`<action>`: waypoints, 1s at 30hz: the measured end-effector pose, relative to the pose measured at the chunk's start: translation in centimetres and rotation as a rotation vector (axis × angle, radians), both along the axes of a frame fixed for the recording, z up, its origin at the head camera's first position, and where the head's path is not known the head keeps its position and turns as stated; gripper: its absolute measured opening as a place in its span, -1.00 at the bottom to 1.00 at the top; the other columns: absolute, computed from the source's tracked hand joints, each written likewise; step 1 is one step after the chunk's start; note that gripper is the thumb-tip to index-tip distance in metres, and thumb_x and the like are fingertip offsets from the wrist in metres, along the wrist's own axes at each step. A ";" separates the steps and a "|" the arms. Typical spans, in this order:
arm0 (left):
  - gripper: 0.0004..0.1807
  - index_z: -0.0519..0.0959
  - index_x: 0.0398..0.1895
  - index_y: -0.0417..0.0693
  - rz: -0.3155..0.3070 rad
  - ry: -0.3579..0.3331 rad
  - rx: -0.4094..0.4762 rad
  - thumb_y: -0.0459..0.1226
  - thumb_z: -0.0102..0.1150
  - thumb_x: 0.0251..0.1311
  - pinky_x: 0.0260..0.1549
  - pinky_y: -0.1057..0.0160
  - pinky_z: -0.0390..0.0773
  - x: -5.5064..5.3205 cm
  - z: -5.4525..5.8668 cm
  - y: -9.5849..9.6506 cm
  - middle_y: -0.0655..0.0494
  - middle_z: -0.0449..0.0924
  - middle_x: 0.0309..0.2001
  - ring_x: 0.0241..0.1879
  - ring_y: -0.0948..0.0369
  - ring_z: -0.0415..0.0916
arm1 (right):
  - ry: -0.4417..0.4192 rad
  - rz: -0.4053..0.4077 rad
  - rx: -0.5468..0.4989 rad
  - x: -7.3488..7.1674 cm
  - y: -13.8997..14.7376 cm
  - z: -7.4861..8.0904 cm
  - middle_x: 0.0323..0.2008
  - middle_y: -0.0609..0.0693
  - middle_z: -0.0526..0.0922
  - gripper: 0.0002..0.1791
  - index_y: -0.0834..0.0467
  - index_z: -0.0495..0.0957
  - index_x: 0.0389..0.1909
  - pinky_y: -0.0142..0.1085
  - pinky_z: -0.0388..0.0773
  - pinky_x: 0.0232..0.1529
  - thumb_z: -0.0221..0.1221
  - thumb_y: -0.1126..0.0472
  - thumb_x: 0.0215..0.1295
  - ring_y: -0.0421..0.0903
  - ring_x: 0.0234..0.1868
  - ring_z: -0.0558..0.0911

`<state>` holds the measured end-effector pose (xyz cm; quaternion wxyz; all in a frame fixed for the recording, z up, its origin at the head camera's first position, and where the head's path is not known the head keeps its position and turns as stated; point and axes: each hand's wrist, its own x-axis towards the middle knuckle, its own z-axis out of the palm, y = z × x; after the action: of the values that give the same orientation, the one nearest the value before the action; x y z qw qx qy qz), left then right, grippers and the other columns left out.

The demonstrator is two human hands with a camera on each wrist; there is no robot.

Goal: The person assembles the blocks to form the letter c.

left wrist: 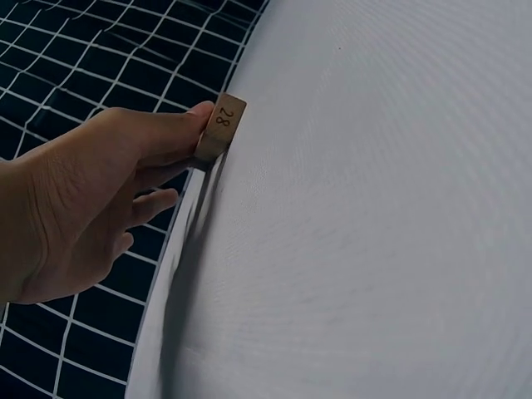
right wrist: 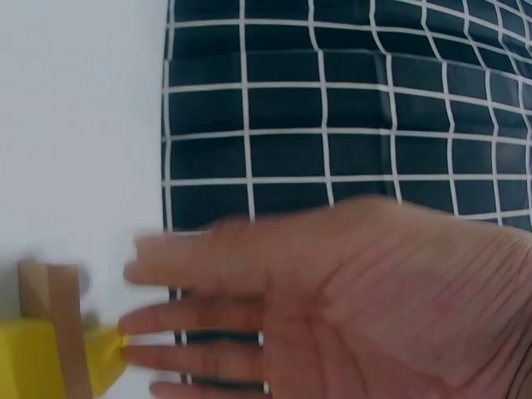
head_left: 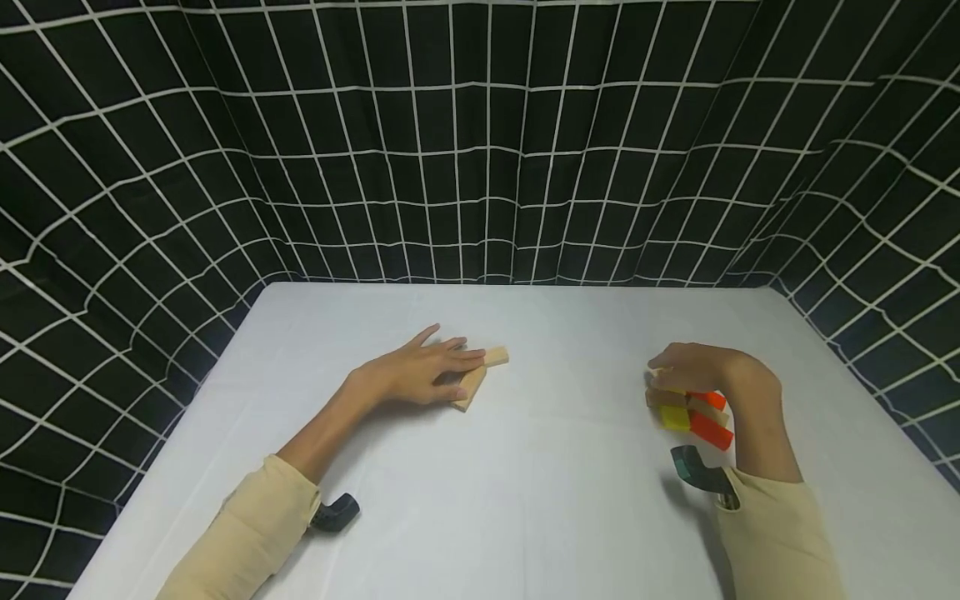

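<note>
A cluster of yellow, orange-red and plain wooden blocks (head_left: pixel 677 418) sits on the white cloth-covered counter (head_left: pixel 570 467). Well to the left of that cluster, the left hand (head_left: pixel 420 373) pinches a pale rectangular wooden block marked 28 (head_left: pixel 471 388) between thumb and finger; a second pale wooden block (head_left: pixel 497 357) lies at its far end, also left of the cluster. The right hand (head_left: pixel 701 365) reaches over the cluster's far side, grasping nothing, its fingers extended and blurred; whether the fingertips touch the yellow piece cannot be told. Behind the cluster hangs black cloth with white grid lines (head_left: pixel 487 179).
</note>
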<state>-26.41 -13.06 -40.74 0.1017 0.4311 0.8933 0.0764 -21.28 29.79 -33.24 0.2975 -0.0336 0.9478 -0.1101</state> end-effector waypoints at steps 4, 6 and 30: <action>-0.25 0.21 0.64 0.16 -0.001 0.017 0.003 0.21 -0.01 0.50 0.70 -0.21 -0.31 0.1 0.0 0.1 0.05 0.22 0.64 0.67 0.01 0.09 | 0.043 0.074 -0.028 -0.2 -0.5 -0.1 0.48 0.37 0.34 -0.29 0.08 0.33 0.56 0.50 0.43 0.24 0.10 -0.09 0.47 0.36 0.31 0.43; -0.23 0.22 0.64 0.15 0.000 0.019 0.005 0.22 0.00 0.49 0.70 -0.21 -0.30 0.1 0.0 0.2 0.06 0.23 0.64 0.67 0.01 0.10 | 0.072 0.090 -0.052 -0.2 -0.5 -0.1 0.52 0.38 0.28 -0.30 0.06 0.32 0.57 0.52 0.39 0.26 0.11 -0.08 0.48 0.42 0.38 0.34; -0.23 0.23 0.64 0.15 0.018 -0.007 0.001 0.21 0.03 0.48 0.69 -0.24 -0.32 0.1 -0.1 0.0 0.19 0.22 0.64 0.67 0.02 0.09 | 0.135 -0.032 0.021 -2.2 -1.0 -2.8 0.22 0.32 0.50 -0.19 0.08 0.31 0.50 0.25 0.66 -0.01 0.38 0.16 0.23 0.21 0.02 0.55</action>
<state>-26.30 -13.09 -40.83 0.1040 0.4229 0.8967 0.0792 -23.50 28.79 -36.08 0.2313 -0.0228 0.9672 -0.1023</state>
